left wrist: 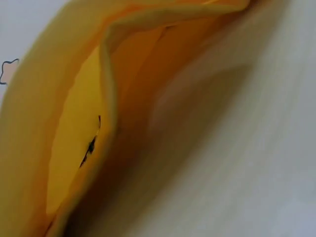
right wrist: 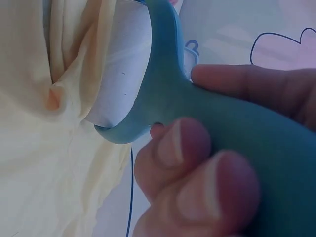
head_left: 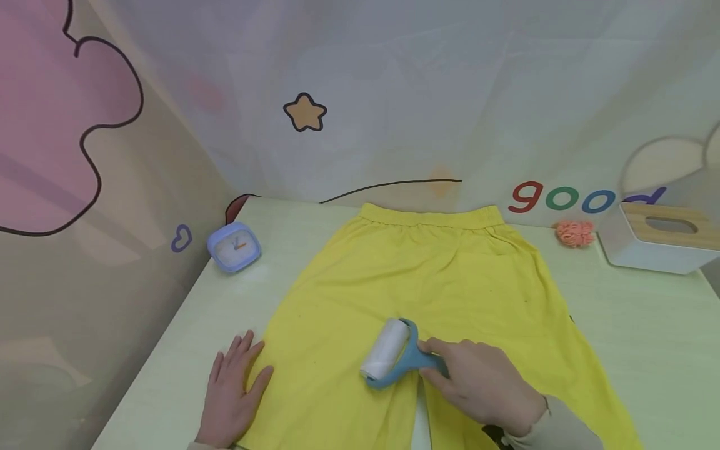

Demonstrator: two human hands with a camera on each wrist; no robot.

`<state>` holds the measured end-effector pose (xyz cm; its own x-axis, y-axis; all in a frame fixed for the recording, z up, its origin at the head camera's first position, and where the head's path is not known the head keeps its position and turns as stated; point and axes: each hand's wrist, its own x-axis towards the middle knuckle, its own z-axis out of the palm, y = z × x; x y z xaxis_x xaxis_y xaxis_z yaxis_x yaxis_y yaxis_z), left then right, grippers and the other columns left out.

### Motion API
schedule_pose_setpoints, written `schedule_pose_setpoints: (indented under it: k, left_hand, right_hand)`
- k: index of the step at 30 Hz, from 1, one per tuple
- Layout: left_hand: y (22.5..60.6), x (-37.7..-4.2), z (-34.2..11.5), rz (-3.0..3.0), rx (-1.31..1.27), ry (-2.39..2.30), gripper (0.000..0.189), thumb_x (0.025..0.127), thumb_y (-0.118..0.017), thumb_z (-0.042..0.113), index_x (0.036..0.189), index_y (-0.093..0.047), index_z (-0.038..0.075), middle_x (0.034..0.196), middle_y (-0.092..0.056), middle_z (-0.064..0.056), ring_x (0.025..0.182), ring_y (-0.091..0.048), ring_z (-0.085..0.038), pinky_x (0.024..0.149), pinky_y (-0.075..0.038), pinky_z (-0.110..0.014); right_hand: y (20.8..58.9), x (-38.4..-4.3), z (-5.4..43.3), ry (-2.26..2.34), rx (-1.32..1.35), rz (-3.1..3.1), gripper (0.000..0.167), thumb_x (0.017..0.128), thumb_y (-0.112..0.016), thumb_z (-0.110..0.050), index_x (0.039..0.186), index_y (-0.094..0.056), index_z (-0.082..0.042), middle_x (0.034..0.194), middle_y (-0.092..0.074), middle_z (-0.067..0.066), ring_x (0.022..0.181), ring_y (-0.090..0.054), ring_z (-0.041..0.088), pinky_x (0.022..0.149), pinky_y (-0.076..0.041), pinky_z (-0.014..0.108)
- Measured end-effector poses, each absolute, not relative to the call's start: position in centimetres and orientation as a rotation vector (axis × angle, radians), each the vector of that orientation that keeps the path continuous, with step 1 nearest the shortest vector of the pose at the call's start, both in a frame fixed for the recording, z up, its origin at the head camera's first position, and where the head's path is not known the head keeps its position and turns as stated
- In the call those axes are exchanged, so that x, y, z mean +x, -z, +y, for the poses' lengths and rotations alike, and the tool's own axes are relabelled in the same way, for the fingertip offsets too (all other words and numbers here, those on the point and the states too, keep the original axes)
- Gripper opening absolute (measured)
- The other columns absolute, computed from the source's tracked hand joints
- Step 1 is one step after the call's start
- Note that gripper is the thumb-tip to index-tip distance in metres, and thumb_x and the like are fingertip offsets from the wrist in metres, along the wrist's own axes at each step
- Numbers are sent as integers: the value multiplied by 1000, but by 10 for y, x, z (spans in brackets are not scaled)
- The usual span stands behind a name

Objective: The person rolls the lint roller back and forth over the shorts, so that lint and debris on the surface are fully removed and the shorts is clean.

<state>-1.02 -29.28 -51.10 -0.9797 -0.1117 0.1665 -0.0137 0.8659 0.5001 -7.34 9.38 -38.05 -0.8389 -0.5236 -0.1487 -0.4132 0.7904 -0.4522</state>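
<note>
Yellow pants (head_left: 478, 294) with an elastic waistband lie spread on the table, waistband to the back. In my right hand (head_left: 486, 381) I grip the blue handle of a lint roller (head_left: 388, 350). Its white roll rests on the pants near the crotch, and the right wrist view shows a few dark specks on the roll (right wrist: 126, 64). My left hand (head_left: 233, 387), fingers extended, rests at the left edge of the pants. The left wrist view shows folded yellow fabric (left wrist: 74, 138) with a dark mark on it; the hand itself is hidden there.
A purple clock (head_left: 234, 247) stands at the back left of the pale table (head_left: 169, 369). Toward the back right are a pink bundle of yarn-like strands (head_left: 575, 233) and a white tissue box (head_left: 655, 250) with a wooden lid. A printed curtain (head_left: 382, 106) hangs behind.
</note>
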Motion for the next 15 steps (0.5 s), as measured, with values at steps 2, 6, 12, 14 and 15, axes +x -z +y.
schedule_pose_setpoints:
  k: [2, 6, 12, 14, 15]
  left_hand:
    - [511, -11, -293, -2868, 85, 723, 57, 97, -56, 45, 139, -49, 8, 155, -33, -14, 144, -22, -34, 117, -5, -51]
    - [512, -11, -294, -2875, 66, 683, 63, 94, -59, 49, 139, -48, 6, 155, -33, -14, 144, -21, -34, 117, -6, -52]
    - [511, -10, -293, -2881, 64, 651, 66, 91, -62, 51, 138, -48, 6, 154, -34, -15, 143, -22, -35, 116, -8, -53]
    - [510, -11, -292, -2886, 63, 645, 66, 91, -63, 51, 137, -48, 5, 154, -34, -15, 143, -23, -36, 115, -8, -54]
    - [510, -11, -292, -2885, 61, 643, 66, 91, -63, 50, 137, -48, 5, 153, -34, -15, 143, -23, -36, 115, -9, -54]
  right_hand:
    - [379, -74, 88, 599, -748, 2723, 30, 94, -63, -33, 120, -67, -20, 53, -39, -10, 43, -37, 4, 39, -32, 25]
    - [379, -79, 77, 623, -795, 2737, 26, 94, -63, -29, 117, -66, -17, 52, -36, -8, 41, -34, 5, 37, -30, 25]
    - [388, -90, 46, 639, -864, 2785, 21, 95, -61, -26, 112, -65, -15, 50, -33, -8, 40, -33, 6, 35, -29, 24]
    - [392, -94, 32, 661, -846, 2806, 20, 95, -60, -25, 111, -65, -14, 50, -34, -8, 40, -34, 6, 36, -30, 25]
    - [393, -95, 26, 675, -831, 2818, 19, 95, -60, -25, 110, -65, -14, 50, -35, -8, 40, -34, 7, 36, -30, 25]
